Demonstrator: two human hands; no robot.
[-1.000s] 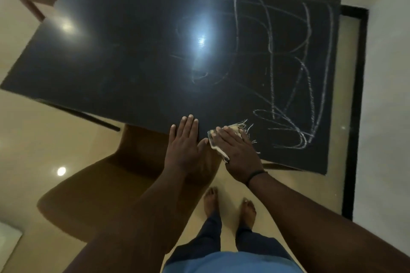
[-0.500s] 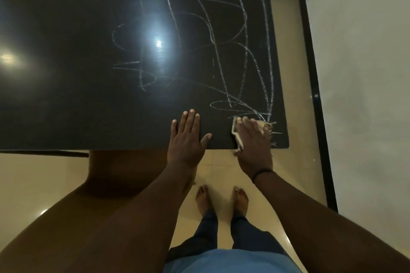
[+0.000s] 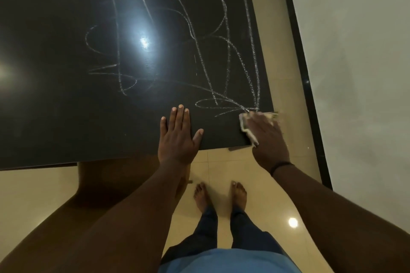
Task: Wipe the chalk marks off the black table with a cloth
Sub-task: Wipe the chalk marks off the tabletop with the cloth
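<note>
Two hands on black table | left hand flat | right hand presses cloth | chalk marks remain

Left hand flat, palm down, fingers straight and close together, thumb out to side. Left arm reaches straight forward. Right hand also palm down, pressing flat, fingertips blurry so hard to tell how they lie. Right arm comes in from lower right, dark band on wrist. Two bare feet below, between arms.
</note>
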